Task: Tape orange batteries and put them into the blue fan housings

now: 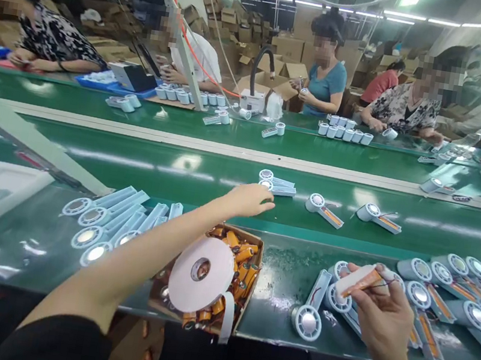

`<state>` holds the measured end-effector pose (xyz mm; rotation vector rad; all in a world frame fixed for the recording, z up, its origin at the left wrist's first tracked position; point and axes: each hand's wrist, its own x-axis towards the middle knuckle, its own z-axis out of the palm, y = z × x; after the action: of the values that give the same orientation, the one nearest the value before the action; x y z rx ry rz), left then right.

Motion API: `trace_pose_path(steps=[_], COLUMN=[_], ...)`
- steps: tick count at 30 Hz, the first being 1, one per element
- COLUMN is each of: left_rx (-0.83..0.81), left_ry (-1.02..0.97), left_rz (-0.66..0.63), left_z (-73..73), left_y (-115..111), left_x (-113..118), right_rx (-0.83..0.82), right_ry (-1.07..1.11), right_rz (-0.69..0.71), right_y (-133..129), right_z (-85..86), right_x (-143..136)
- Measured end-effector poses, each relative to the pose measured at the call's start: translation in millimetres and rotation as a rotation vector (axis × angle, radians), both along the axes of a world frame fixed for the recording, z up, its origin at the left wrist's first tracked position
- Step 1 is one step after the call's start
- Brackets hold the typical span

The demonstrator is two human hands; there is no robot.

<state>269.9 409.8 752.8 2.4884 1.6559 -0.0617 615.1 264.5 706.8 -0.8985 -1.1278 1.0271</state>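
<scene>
My left hand point(250, 200) reaches over the green conveyor belt, its fingers at two pale blue fan housings point(283, 188); whether it grips one is hidden. My right hand point(384, 312) is closed on an orange battery point(360, 284) with a white strip on it, above the housings at the right. Between my arms stands a cardboard box point(250, 291) of orange batteries point(246, 260), with a large roll of white tape point(184, 274) lying on top. A single housing point(307, 322) lies left of my right hand.
Housings point(100, 215) lie in a group at the left, and rows of others point(455, 266) fill the right. Two housings point(324, 210) rest on the belt. A slanted metal post point(36, 141) crosses the left side. Several people sit across the belt.
</scene>
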Motion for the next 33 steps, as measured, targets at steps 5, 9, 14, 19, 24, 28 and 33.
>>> trace_pose_path(steps=[5, 9, 14, 19, 24, 28, 33], left_rx=[-0.003, -0.037, -0.130, -0.208, -0.247, -0.209, -0.205], left_ry=[0.109, 0.116, 0.045, -0.032, -0.072, -0.079, -0.072], left_rz=[0.014, 0.008, -0.124, -0.247, -0.256, -0.179, -0.106], left_z=[-46.9, -73.9, -83.8, -75.1, -65.1, -69.3, -75.1], left_y=[89.9, 105.0, 106.2, 113.7, 125.1, 125.0, 127.1], left_x=[29.3, 26.7, 21.1, 16.1, 14.3, 26.9, 47.8], right_rx=[0.071, 0.132, 0.136, 0.141, 0.101, 0.116, 0.061], right_ry=[-0.115, -0.254, -0.600, -0.712, -0.979, -1.526, -1.768], right_rz=[0.153, 0.237, 0.219, 0.309, 0.406, 0.403, 0.396], right_y=[10.2, 20.6, 64.9, 144.6, 197.9, 201.9, 199.6], right_z=[-1.9, 1.7, 35.7, 35.2, -7.6, -18.1, -3.6], right_x=[-0.6, 11.6, 5.7, -48.0, -95.6, -108.5, -110.8])
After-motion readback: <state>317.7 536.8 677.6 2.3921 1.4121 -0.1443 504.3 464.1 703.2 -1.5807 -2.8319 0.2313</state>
